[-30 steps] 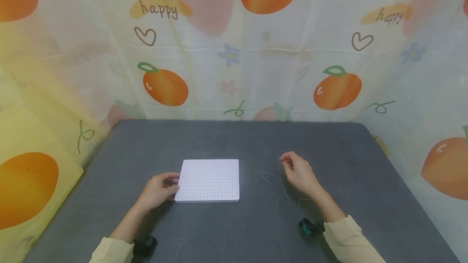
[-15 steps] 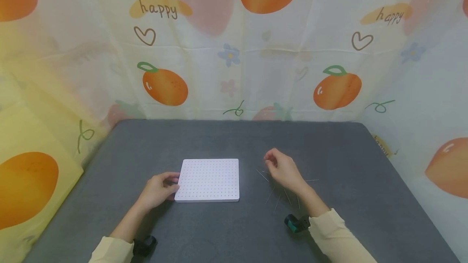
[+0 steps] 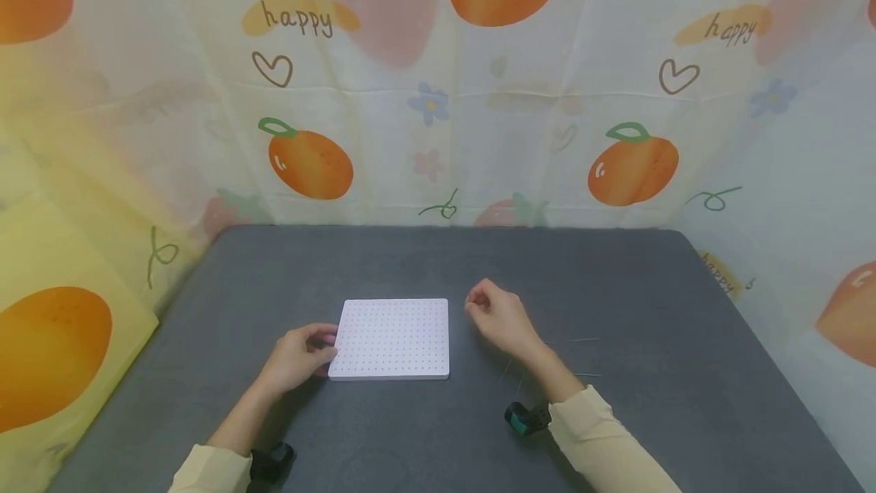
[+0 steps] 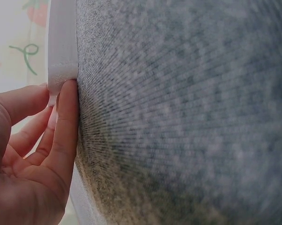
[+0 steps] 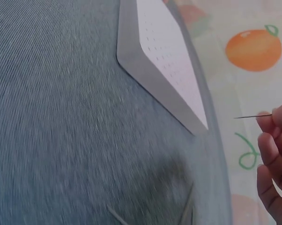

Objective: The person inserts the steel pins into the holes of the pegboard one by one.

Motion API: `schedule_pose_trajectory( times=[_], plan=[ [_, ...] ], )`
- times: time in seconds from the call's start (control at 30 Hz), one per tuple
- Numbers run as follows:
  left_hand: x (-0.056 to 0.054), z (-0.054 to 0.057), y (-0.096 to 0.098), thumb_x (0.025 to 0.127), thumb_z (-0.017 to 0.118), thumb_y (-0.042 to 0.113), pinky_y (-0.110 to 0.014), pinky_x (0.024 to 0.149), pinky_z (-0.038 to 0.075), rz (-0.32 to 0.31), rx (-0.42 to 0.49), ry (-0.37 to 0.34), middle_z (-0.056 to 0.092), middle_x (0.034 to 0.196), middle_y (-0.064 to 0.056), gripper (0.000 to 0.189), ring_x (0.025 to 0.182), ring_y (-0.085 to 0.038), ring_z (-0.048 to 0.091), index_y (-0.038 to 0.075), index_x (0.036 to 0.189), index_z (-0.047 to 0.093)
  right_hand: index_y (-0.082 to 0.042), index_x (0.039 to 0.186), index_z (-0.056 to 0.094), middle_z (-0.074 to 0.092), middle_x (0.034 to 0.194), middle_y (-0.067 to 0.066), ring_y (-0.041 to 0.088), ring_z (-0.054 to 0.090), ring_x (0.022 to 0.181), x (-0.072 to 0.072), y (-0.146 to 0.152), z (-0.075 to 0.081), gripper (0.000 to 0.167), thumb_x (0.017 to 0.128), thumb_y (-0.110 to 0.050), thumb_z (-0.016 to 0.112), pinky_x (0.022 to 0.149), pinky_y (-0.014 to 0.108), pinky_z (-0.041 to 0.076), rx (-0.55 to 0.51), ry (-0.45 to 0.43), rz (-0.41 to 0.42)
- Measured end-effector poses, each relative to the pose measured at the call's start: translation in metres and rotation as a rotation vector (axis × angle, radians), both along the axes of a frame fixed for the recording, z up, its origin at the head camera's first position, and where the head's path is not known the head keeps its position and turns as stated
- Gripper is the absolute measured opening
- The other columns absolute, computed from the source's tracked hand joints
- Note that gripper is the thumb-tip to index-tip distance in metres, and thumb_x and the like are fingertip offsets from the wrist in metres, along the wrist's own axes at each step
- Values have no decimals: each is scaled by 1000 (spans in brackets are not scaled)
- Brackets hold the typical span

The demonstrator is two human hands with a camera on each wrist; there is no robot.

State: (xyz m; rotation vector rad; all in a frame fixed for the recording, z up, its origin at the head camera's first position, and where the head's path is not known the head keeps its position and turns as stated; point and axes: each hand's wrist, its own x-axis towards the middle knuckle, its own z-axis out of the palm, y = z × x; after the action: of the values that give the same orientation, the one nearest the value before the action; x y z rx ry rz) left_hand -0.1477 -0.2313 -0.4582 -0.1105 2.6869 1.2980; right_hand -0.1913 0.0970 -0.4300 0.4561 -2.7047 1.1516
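A white board [image 3: 390, 339] with rows of small holes lies flat on the dark table. At its left edge is my left hand [image 3: 296, 360], bent fingers and thumb gripping the side near the close corner. The left wrist view shows the thumb at the board's [image 4: 63, 42] upper edge and a finger low against its side. Just right of the board, my right hand [image 3: 502, 318] is raised above the table. It pinches a thin needle [image 5: 252, 116] between thumb and forefinger, the other fingers loosely curled. In the head view the needle is too small to make out.
Several thin needles lie scattered right of the board, among them one needle [image 3: 584, 339] beyond the right forearm. That forearm hides some of them. A printed curtain [image 3: 513, 135] hangs behind the grey table [image 3: 308, 265].
My right hand has moved left from above the scattered needles toward the board's right edge, carrying the needle. The left hand and the board have stayed in place.
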Motion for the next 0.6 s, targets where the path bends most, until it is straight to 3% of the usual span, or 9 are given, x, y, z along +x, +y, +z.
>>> schedule_pose_trajectory(
  times=[0.33, 0.6],
  plan=[
    [0, 1, 0, 82, 64, 5, -29, 60, 55, 2, 1, -7, 60, 105, -13, 41, 74, -15, 60, 0, 121, 54, -15, 82, 57, 60, 73, -5, 9, 54, 68, -3, -27, -7, 5, 82, -13, 62, 61, 24, 45, -20, 21, -1],
    [0, 2, 0, 82, 63, 5, -29, 59, 55, -11, 12, 1, 60, 104, -13, 40, 73, -15, 61, -1, 121, 54, -17, 83, 57, 58, 73, -6, 9, 50, 66, -4, -47, -9, 6, 83, -15, 63, 58, 22, 41, -3, -12, 36]
  ],
)
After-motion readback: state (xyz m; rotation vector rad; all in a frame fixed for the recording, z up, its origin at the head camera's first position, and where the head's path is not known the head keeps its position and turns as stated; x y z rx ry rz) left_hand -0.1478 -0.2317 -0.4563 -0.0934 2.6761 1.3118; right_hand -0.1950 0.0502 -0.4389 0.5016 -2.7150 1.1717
